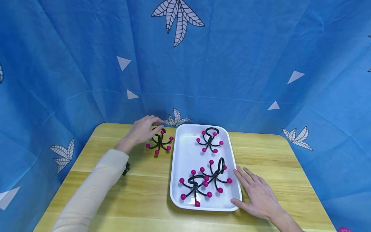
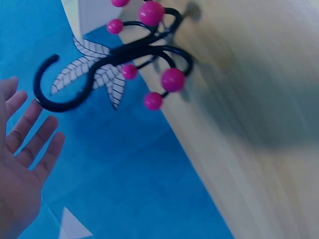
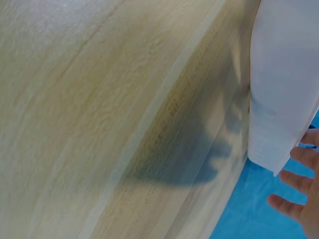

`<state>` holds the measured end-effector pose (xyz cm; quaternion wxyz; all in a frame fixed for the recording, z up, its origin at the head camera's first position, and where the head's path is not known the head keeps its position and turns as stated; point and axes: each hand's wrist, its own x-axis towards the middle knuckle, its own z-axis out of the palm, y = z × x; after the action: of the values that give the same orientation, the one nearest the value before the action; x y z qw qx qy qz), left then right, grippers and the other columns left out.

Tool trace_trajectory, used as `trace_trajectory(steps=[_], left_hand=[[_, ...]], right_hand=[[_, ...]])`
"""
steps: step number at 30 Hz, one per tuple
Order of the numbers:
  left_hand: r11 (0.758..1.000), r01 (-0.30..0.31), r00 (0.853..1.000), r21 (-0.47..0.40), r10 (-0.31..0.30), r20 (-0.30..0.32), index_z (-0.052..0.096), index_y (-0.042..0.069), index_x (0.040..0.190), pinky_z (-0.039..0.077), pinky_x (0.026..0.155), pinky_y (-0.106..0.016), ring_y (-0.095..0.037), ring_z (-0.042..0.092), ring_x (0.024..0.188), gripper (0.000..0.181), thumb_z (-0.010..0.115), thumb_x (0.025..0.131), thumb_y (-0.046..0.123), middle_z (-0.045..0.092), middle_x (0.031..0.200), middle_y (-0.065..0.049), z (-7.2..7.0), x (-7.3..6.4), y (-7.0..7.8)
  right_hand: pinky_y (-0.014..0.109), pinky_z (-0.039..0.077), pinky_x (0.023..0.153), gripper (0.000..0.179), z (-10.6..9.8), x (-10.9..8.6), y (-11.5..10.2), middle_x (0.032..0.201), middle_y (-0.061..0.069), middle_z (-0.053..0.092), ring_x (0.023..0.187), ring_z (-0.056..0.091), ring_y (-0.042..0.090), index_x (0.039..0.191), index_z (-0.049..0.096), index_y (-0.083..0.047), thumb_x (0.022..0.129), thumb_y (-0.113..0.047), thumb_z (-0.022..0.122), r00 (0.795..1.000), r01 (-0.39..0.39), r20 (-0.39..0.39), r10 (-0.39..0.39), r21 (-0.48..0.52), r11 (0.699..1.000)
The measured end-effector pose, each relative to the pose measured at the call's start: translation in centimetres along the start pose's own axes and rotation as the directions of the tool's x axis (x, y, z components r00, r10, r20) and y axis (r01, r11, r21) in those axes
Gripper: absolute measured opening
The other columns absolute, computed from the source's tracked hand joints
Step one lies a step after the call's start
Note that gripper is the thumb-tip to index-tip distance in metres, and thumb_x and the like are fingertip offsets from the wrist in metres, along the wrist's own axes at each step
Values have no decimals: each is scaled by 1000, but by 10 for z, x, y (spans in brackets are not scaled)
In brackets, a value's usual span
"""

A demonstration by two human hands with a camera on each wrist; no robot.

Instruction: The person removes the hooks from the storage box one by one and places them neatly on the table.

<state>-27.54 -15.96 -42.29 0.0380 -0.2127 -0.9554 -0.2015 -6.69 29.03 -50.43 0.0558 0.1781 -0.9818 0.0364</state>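
Note:
On the left of the table stands a black hook hanger (image 1: 159, 141) with pink ball tips, its curved hook upward. My left hand (image 1: 142, 130) reaches over it, fingers and thumb loosely extended beside the hook. In the left wrist view, the spread fingers of that hand (image 2: 31, 144) come right up to the curved end of the hanger (image 2: 129, 52), not curled round it. My right hand (image 1: 258, 195) has its fingers spread, fingertips at the right rim of the white tray (image 1: 238, 187); the right wrist view shows these fingers (image 3: 298, 181) along the tray wall (image 3: 281, 84).
Three similar hangers lie in the tray: one at the back (image 1: 210, 140), two overlapping near the front, a right one (image 1: 215, 175) and a left one (image 1: 195, 186). A blue curtain (image 1: 232, 64) rises behind the wooden table (image 1: 145, 193). A small black object (image 1: 126, 169) shows beside the left sleeve.

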Motion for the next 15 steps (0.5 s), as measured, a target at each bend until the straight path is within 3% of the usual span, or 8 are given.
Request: trace_trajectory(steps=[8, 15], left_hand=[[996, -83, 997, -39, 83, -1, 71, 14, 131, 57, 101, -49, -26, 67, 118, 37, 60, 108, 40, 74, 121, -4, 3, 14, 29], [991, -135, 991, -23, 135, -8, 71, 16, 132, 60, 97, -46, -25, 68, 117, 36, 60, 107, 40, 74, 122, -4, 11, 29, 56]], right_hand=[[64, 48, 111, 101, 0, 0, -1, 168, 7, 45, 150, 47, 38, 160, 46, -14, 84, -75, 71, 1000, -1, 2, 1, -1, 1000], [64, 47, 111, 101, 1, -1, 0, 168, 7, 45, 150, 47, 38, 161, 45, -15, 84, -75, 71, 1000, -2, 4, 2, 0, 1000]])
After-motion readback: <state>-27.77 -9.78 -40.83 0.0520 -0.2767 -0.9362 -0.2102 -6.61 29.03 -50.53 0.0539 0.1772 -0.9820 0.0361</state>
